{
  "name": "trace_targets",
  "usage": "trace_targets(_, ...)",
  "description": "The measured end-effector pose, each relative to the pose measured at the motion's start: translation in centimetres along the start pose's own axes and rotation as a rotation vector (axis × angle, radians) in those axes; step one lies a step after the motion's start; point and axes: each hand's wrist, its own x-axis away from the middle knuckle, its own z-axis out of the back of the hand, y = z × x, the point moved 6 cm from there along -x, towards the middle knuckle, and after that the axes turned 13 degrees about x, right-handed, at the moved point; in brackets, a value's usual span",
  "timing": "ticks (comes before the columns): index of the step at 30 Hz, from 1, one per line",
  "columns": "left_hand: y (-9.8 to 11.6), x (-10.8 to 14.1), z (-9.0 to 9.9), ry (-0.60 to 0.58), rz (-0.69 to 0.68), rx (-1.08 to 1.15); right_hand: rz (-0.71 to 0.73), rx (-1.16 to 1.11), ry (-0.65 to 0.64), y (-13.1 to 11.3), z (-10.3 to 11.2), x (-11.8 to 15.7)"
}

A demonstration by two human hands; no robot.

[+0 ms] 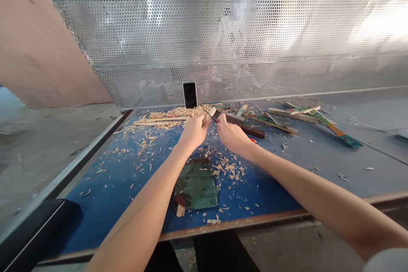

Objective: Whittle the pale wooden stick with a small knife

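Observation:
My left hand [195, 129] is closed around a short pale wood strip [209, 113] that points up and away from me. My right hand [232, 134] grips a small carving knife, its thin dark blade [211, 115] lying close against the strip; the handle is hidden in my fist. Just beyond the right hand lies a larger knife with a brown wooden handle [254, 131]. Under my forearms, nearer the table's front edge, a worn green sheet of sandpaper [199, 185] rests printed side up. Wood shavings [229, 168] are scattered around both hands.
A phone [190, 94] stands upright behind a heap of shavings [178, 113]. Painted wood strips [334, 127] lie to the right. A perforated metal screen [165, 51] closes off the table's back, with a person [239, 38] behind it. A black case [38, 233] sits front left.

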Motion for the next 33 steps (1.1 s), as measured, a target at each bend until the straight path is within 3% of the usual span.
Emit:
trace_targets(4, -0.9, 0.0, 0.0, 0.008, -0.055, -0.099, 0.007, 0.019, -0.051, -0.4, -0.4, -0.1)
trace_targets(9, -4.0, -0.2, -1.3, -0.095, 0.062, -0.096, 0.016, 0.094, -0.164, -1.1, -2.4, -0.4)
trace_targets(15, -6.7, -0.6, -2.2, -0.085, 0.128, -0.035, 0.084, 0.21, -0.274, -2.4, -2.9, -0.3)
trace_targets(22, -7.2, -0.6, -2.5, -0.058, 0.114, -0.059, 0.153, 0.258, -0.206, -2.2, -1.7, -0.6)
trace_targets(28, -6.5, -0.4, -2.3, -0.053, 0.053, -0.087, 0.094, 0.228, -0.191, -1.4, -1.8, -0.5)
trace_targets(33, -6.9, -0.7, -2.3, -0.057, 0.096, -0.053, 0.08, 0.232, -0.199, -1.5, -2.2, -0.2)
